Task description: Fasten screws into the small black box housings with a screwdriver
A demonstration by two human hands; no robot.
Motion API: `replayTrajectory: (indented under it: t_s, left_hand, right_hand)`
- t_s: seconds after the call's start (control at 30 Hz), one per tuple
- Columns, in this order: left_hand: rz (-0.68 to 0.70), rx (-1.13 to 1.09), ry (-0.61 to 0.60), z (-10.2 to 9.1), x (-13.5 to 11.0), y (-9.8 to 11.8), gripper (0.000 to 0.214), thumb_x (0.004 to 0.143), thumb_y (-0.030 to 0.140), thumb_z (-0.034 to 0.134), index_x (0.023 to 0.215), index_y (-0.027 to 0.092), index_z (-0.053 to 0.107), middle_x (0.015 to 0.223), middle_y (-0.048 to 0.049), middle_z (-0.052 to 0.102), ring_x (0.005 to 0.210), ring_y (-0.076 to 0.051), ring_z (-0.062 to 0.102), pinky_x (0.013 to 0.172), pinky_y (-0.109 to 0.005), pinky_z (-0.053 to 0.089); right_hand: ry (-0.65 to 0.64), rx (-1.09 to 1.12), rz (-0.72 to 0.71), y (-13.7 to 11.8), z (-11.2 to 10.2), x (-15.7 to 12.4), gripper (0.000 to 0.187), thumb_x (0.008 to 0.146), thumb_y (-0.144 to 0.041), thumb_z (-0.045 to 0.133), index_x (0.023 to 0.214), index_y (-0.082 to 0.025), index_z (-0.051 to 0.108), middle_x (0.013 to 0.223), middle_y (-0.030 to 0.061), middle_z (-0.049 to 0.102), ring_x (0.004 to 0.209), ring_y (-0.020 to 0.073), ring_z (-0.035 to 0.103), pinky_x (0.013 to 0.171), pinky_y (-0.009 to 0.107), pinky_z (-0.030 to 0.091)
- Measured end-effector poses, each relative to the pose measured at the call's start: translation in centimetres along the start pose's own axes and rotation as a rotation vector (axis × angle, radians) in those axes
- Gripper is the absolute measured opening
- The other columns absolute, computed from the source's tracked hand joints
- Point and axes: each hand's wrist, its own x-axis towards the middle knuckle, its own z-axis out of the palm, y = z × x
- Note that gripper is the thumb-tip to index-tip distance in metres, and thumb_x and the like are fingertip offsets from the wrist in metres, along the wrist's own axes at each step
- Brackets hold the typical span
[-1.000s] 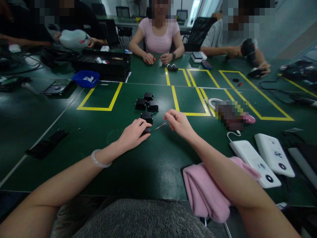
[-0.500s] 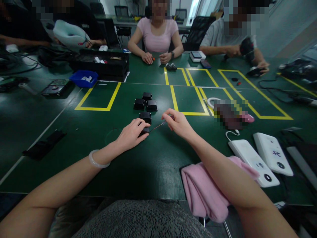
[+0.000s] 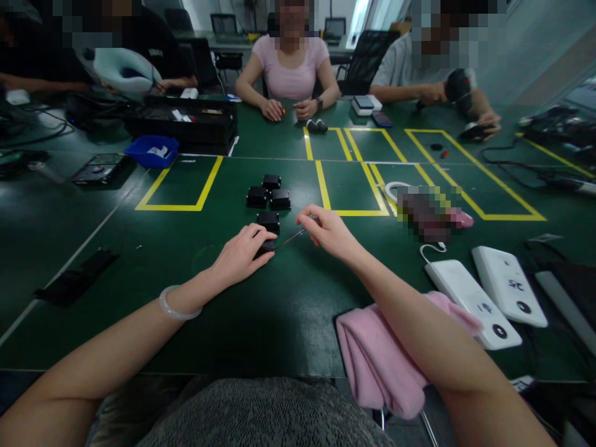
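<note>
Pins small black box [image 3: 264,247] under curled left hand [image 3: 239,251]; pinches thin driver [image 3: 289,238] in right hand [image 3: 326,231]. Probably light, rigid, skiddy: grip sides.

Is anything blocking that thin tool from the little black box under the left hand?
Nothing visible. The thin tool in the right hand points straight at the black box under the left hand; the other black boxes lie farther back.

Near-middle table [image 3: 274,316] bare, wide passage from near left. Black boxes [image 3: 269,194] block the far middle. Pink cloth [image 3: 367,354] and white devices [image 3: 470,299] crowd near right; black strip [image 3: 74,276] lies well out left.
</note>
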Motion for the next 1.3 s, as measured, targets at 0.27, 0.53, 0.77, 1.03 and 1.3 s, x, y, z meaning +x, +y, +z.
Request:
replayTrajectory:
  t_s: [0.27,0.53,0.77,1.03,1.3]
  left_hand:
    - [-0.003,0.003,-0.011,-0.1,0.0,0.0,0.032,0.1,0.029,0.057,0.131,0.02,0.057,0.128,-0.0123,0.061,0.117,-0.03,0.062,0.091,-0.046,0.06]
    - [-0.007,-0.019,-0.013,-0.1,0.0,0.1,0.033,0.1,0.03,0.057,0.131,0.021,0.057,0.128,-0.0124,0.061,0.118,-0.03,0.061,0.091,-0.046,0.06]
    - [-0.002,-0.052,-0.023,0.3,0.4,0.0,0.033,0.099,0.028,0.059,0.132,0.021,0.058,0.129,-0.0126,0.059,0.118,-0.031,0.06,0.09,-0.046,0.06]
    - [0.022,-0.031,-0.028,0.5,0.9,0.1,0.033,0.099,0.025,0.06,0.131,0.021,0.057,0.126,-0.0112,0.059,0.115,-0.028,0.061,0.091,-0.043,0.058]
    - [0.012,-0.01,-0.04,0.5,1.1,0.3,0.034,0.099,0.025,0.061,0.133,0.02,0.056,0.128,-0.0116,0.059,0.114,-0.029,0.061,0.088,-0.043,0.059]
  right_hand:
    - [-0.022,0.066,-0.039,0.2,0.0,0.0,0.006,0.1,-0.025,0.051,0.099,-0.02,0.054,0.056,-0.0107,0.045,0.043,0.0079,0.044,0.047,0.022,0.033]
    - [-0.017,0.041,0.015,0.1,-0.1,0.0,0.02,0.101,-0.032,0.053,0.086,-0.02,0.056,0.049,-0.0102,0.042,0.041,0.0081,0.043,0.045,0.022,0.029]
    - [0.013,0.076,0.007,0.2,-0.2,0.3,0.008,0.1,-0.021,0.051,0.093,-0.021,0.055,0.047,-0.0109,0.044,0.041,0.009,0.044,0.046,0.022,0.033]
    - [0.035,0.081,0.015,0.5,-0.4,0.3,0.009,0.098,-0.021,0.051,0.09,-0.021,0.055,0.044,-0.0113,0.043,0.039,0.0093,0.043,0.045,0.022,0.033]
    - [0.047,0.085,0.019,0.8,-0.5,0.2,0.01,0.098,-0.022,0.053,0.089,-0.021,0.055,0.044,-0.0111,0.043,0.039,0.009,0.043,0.045,0.022,0.033]
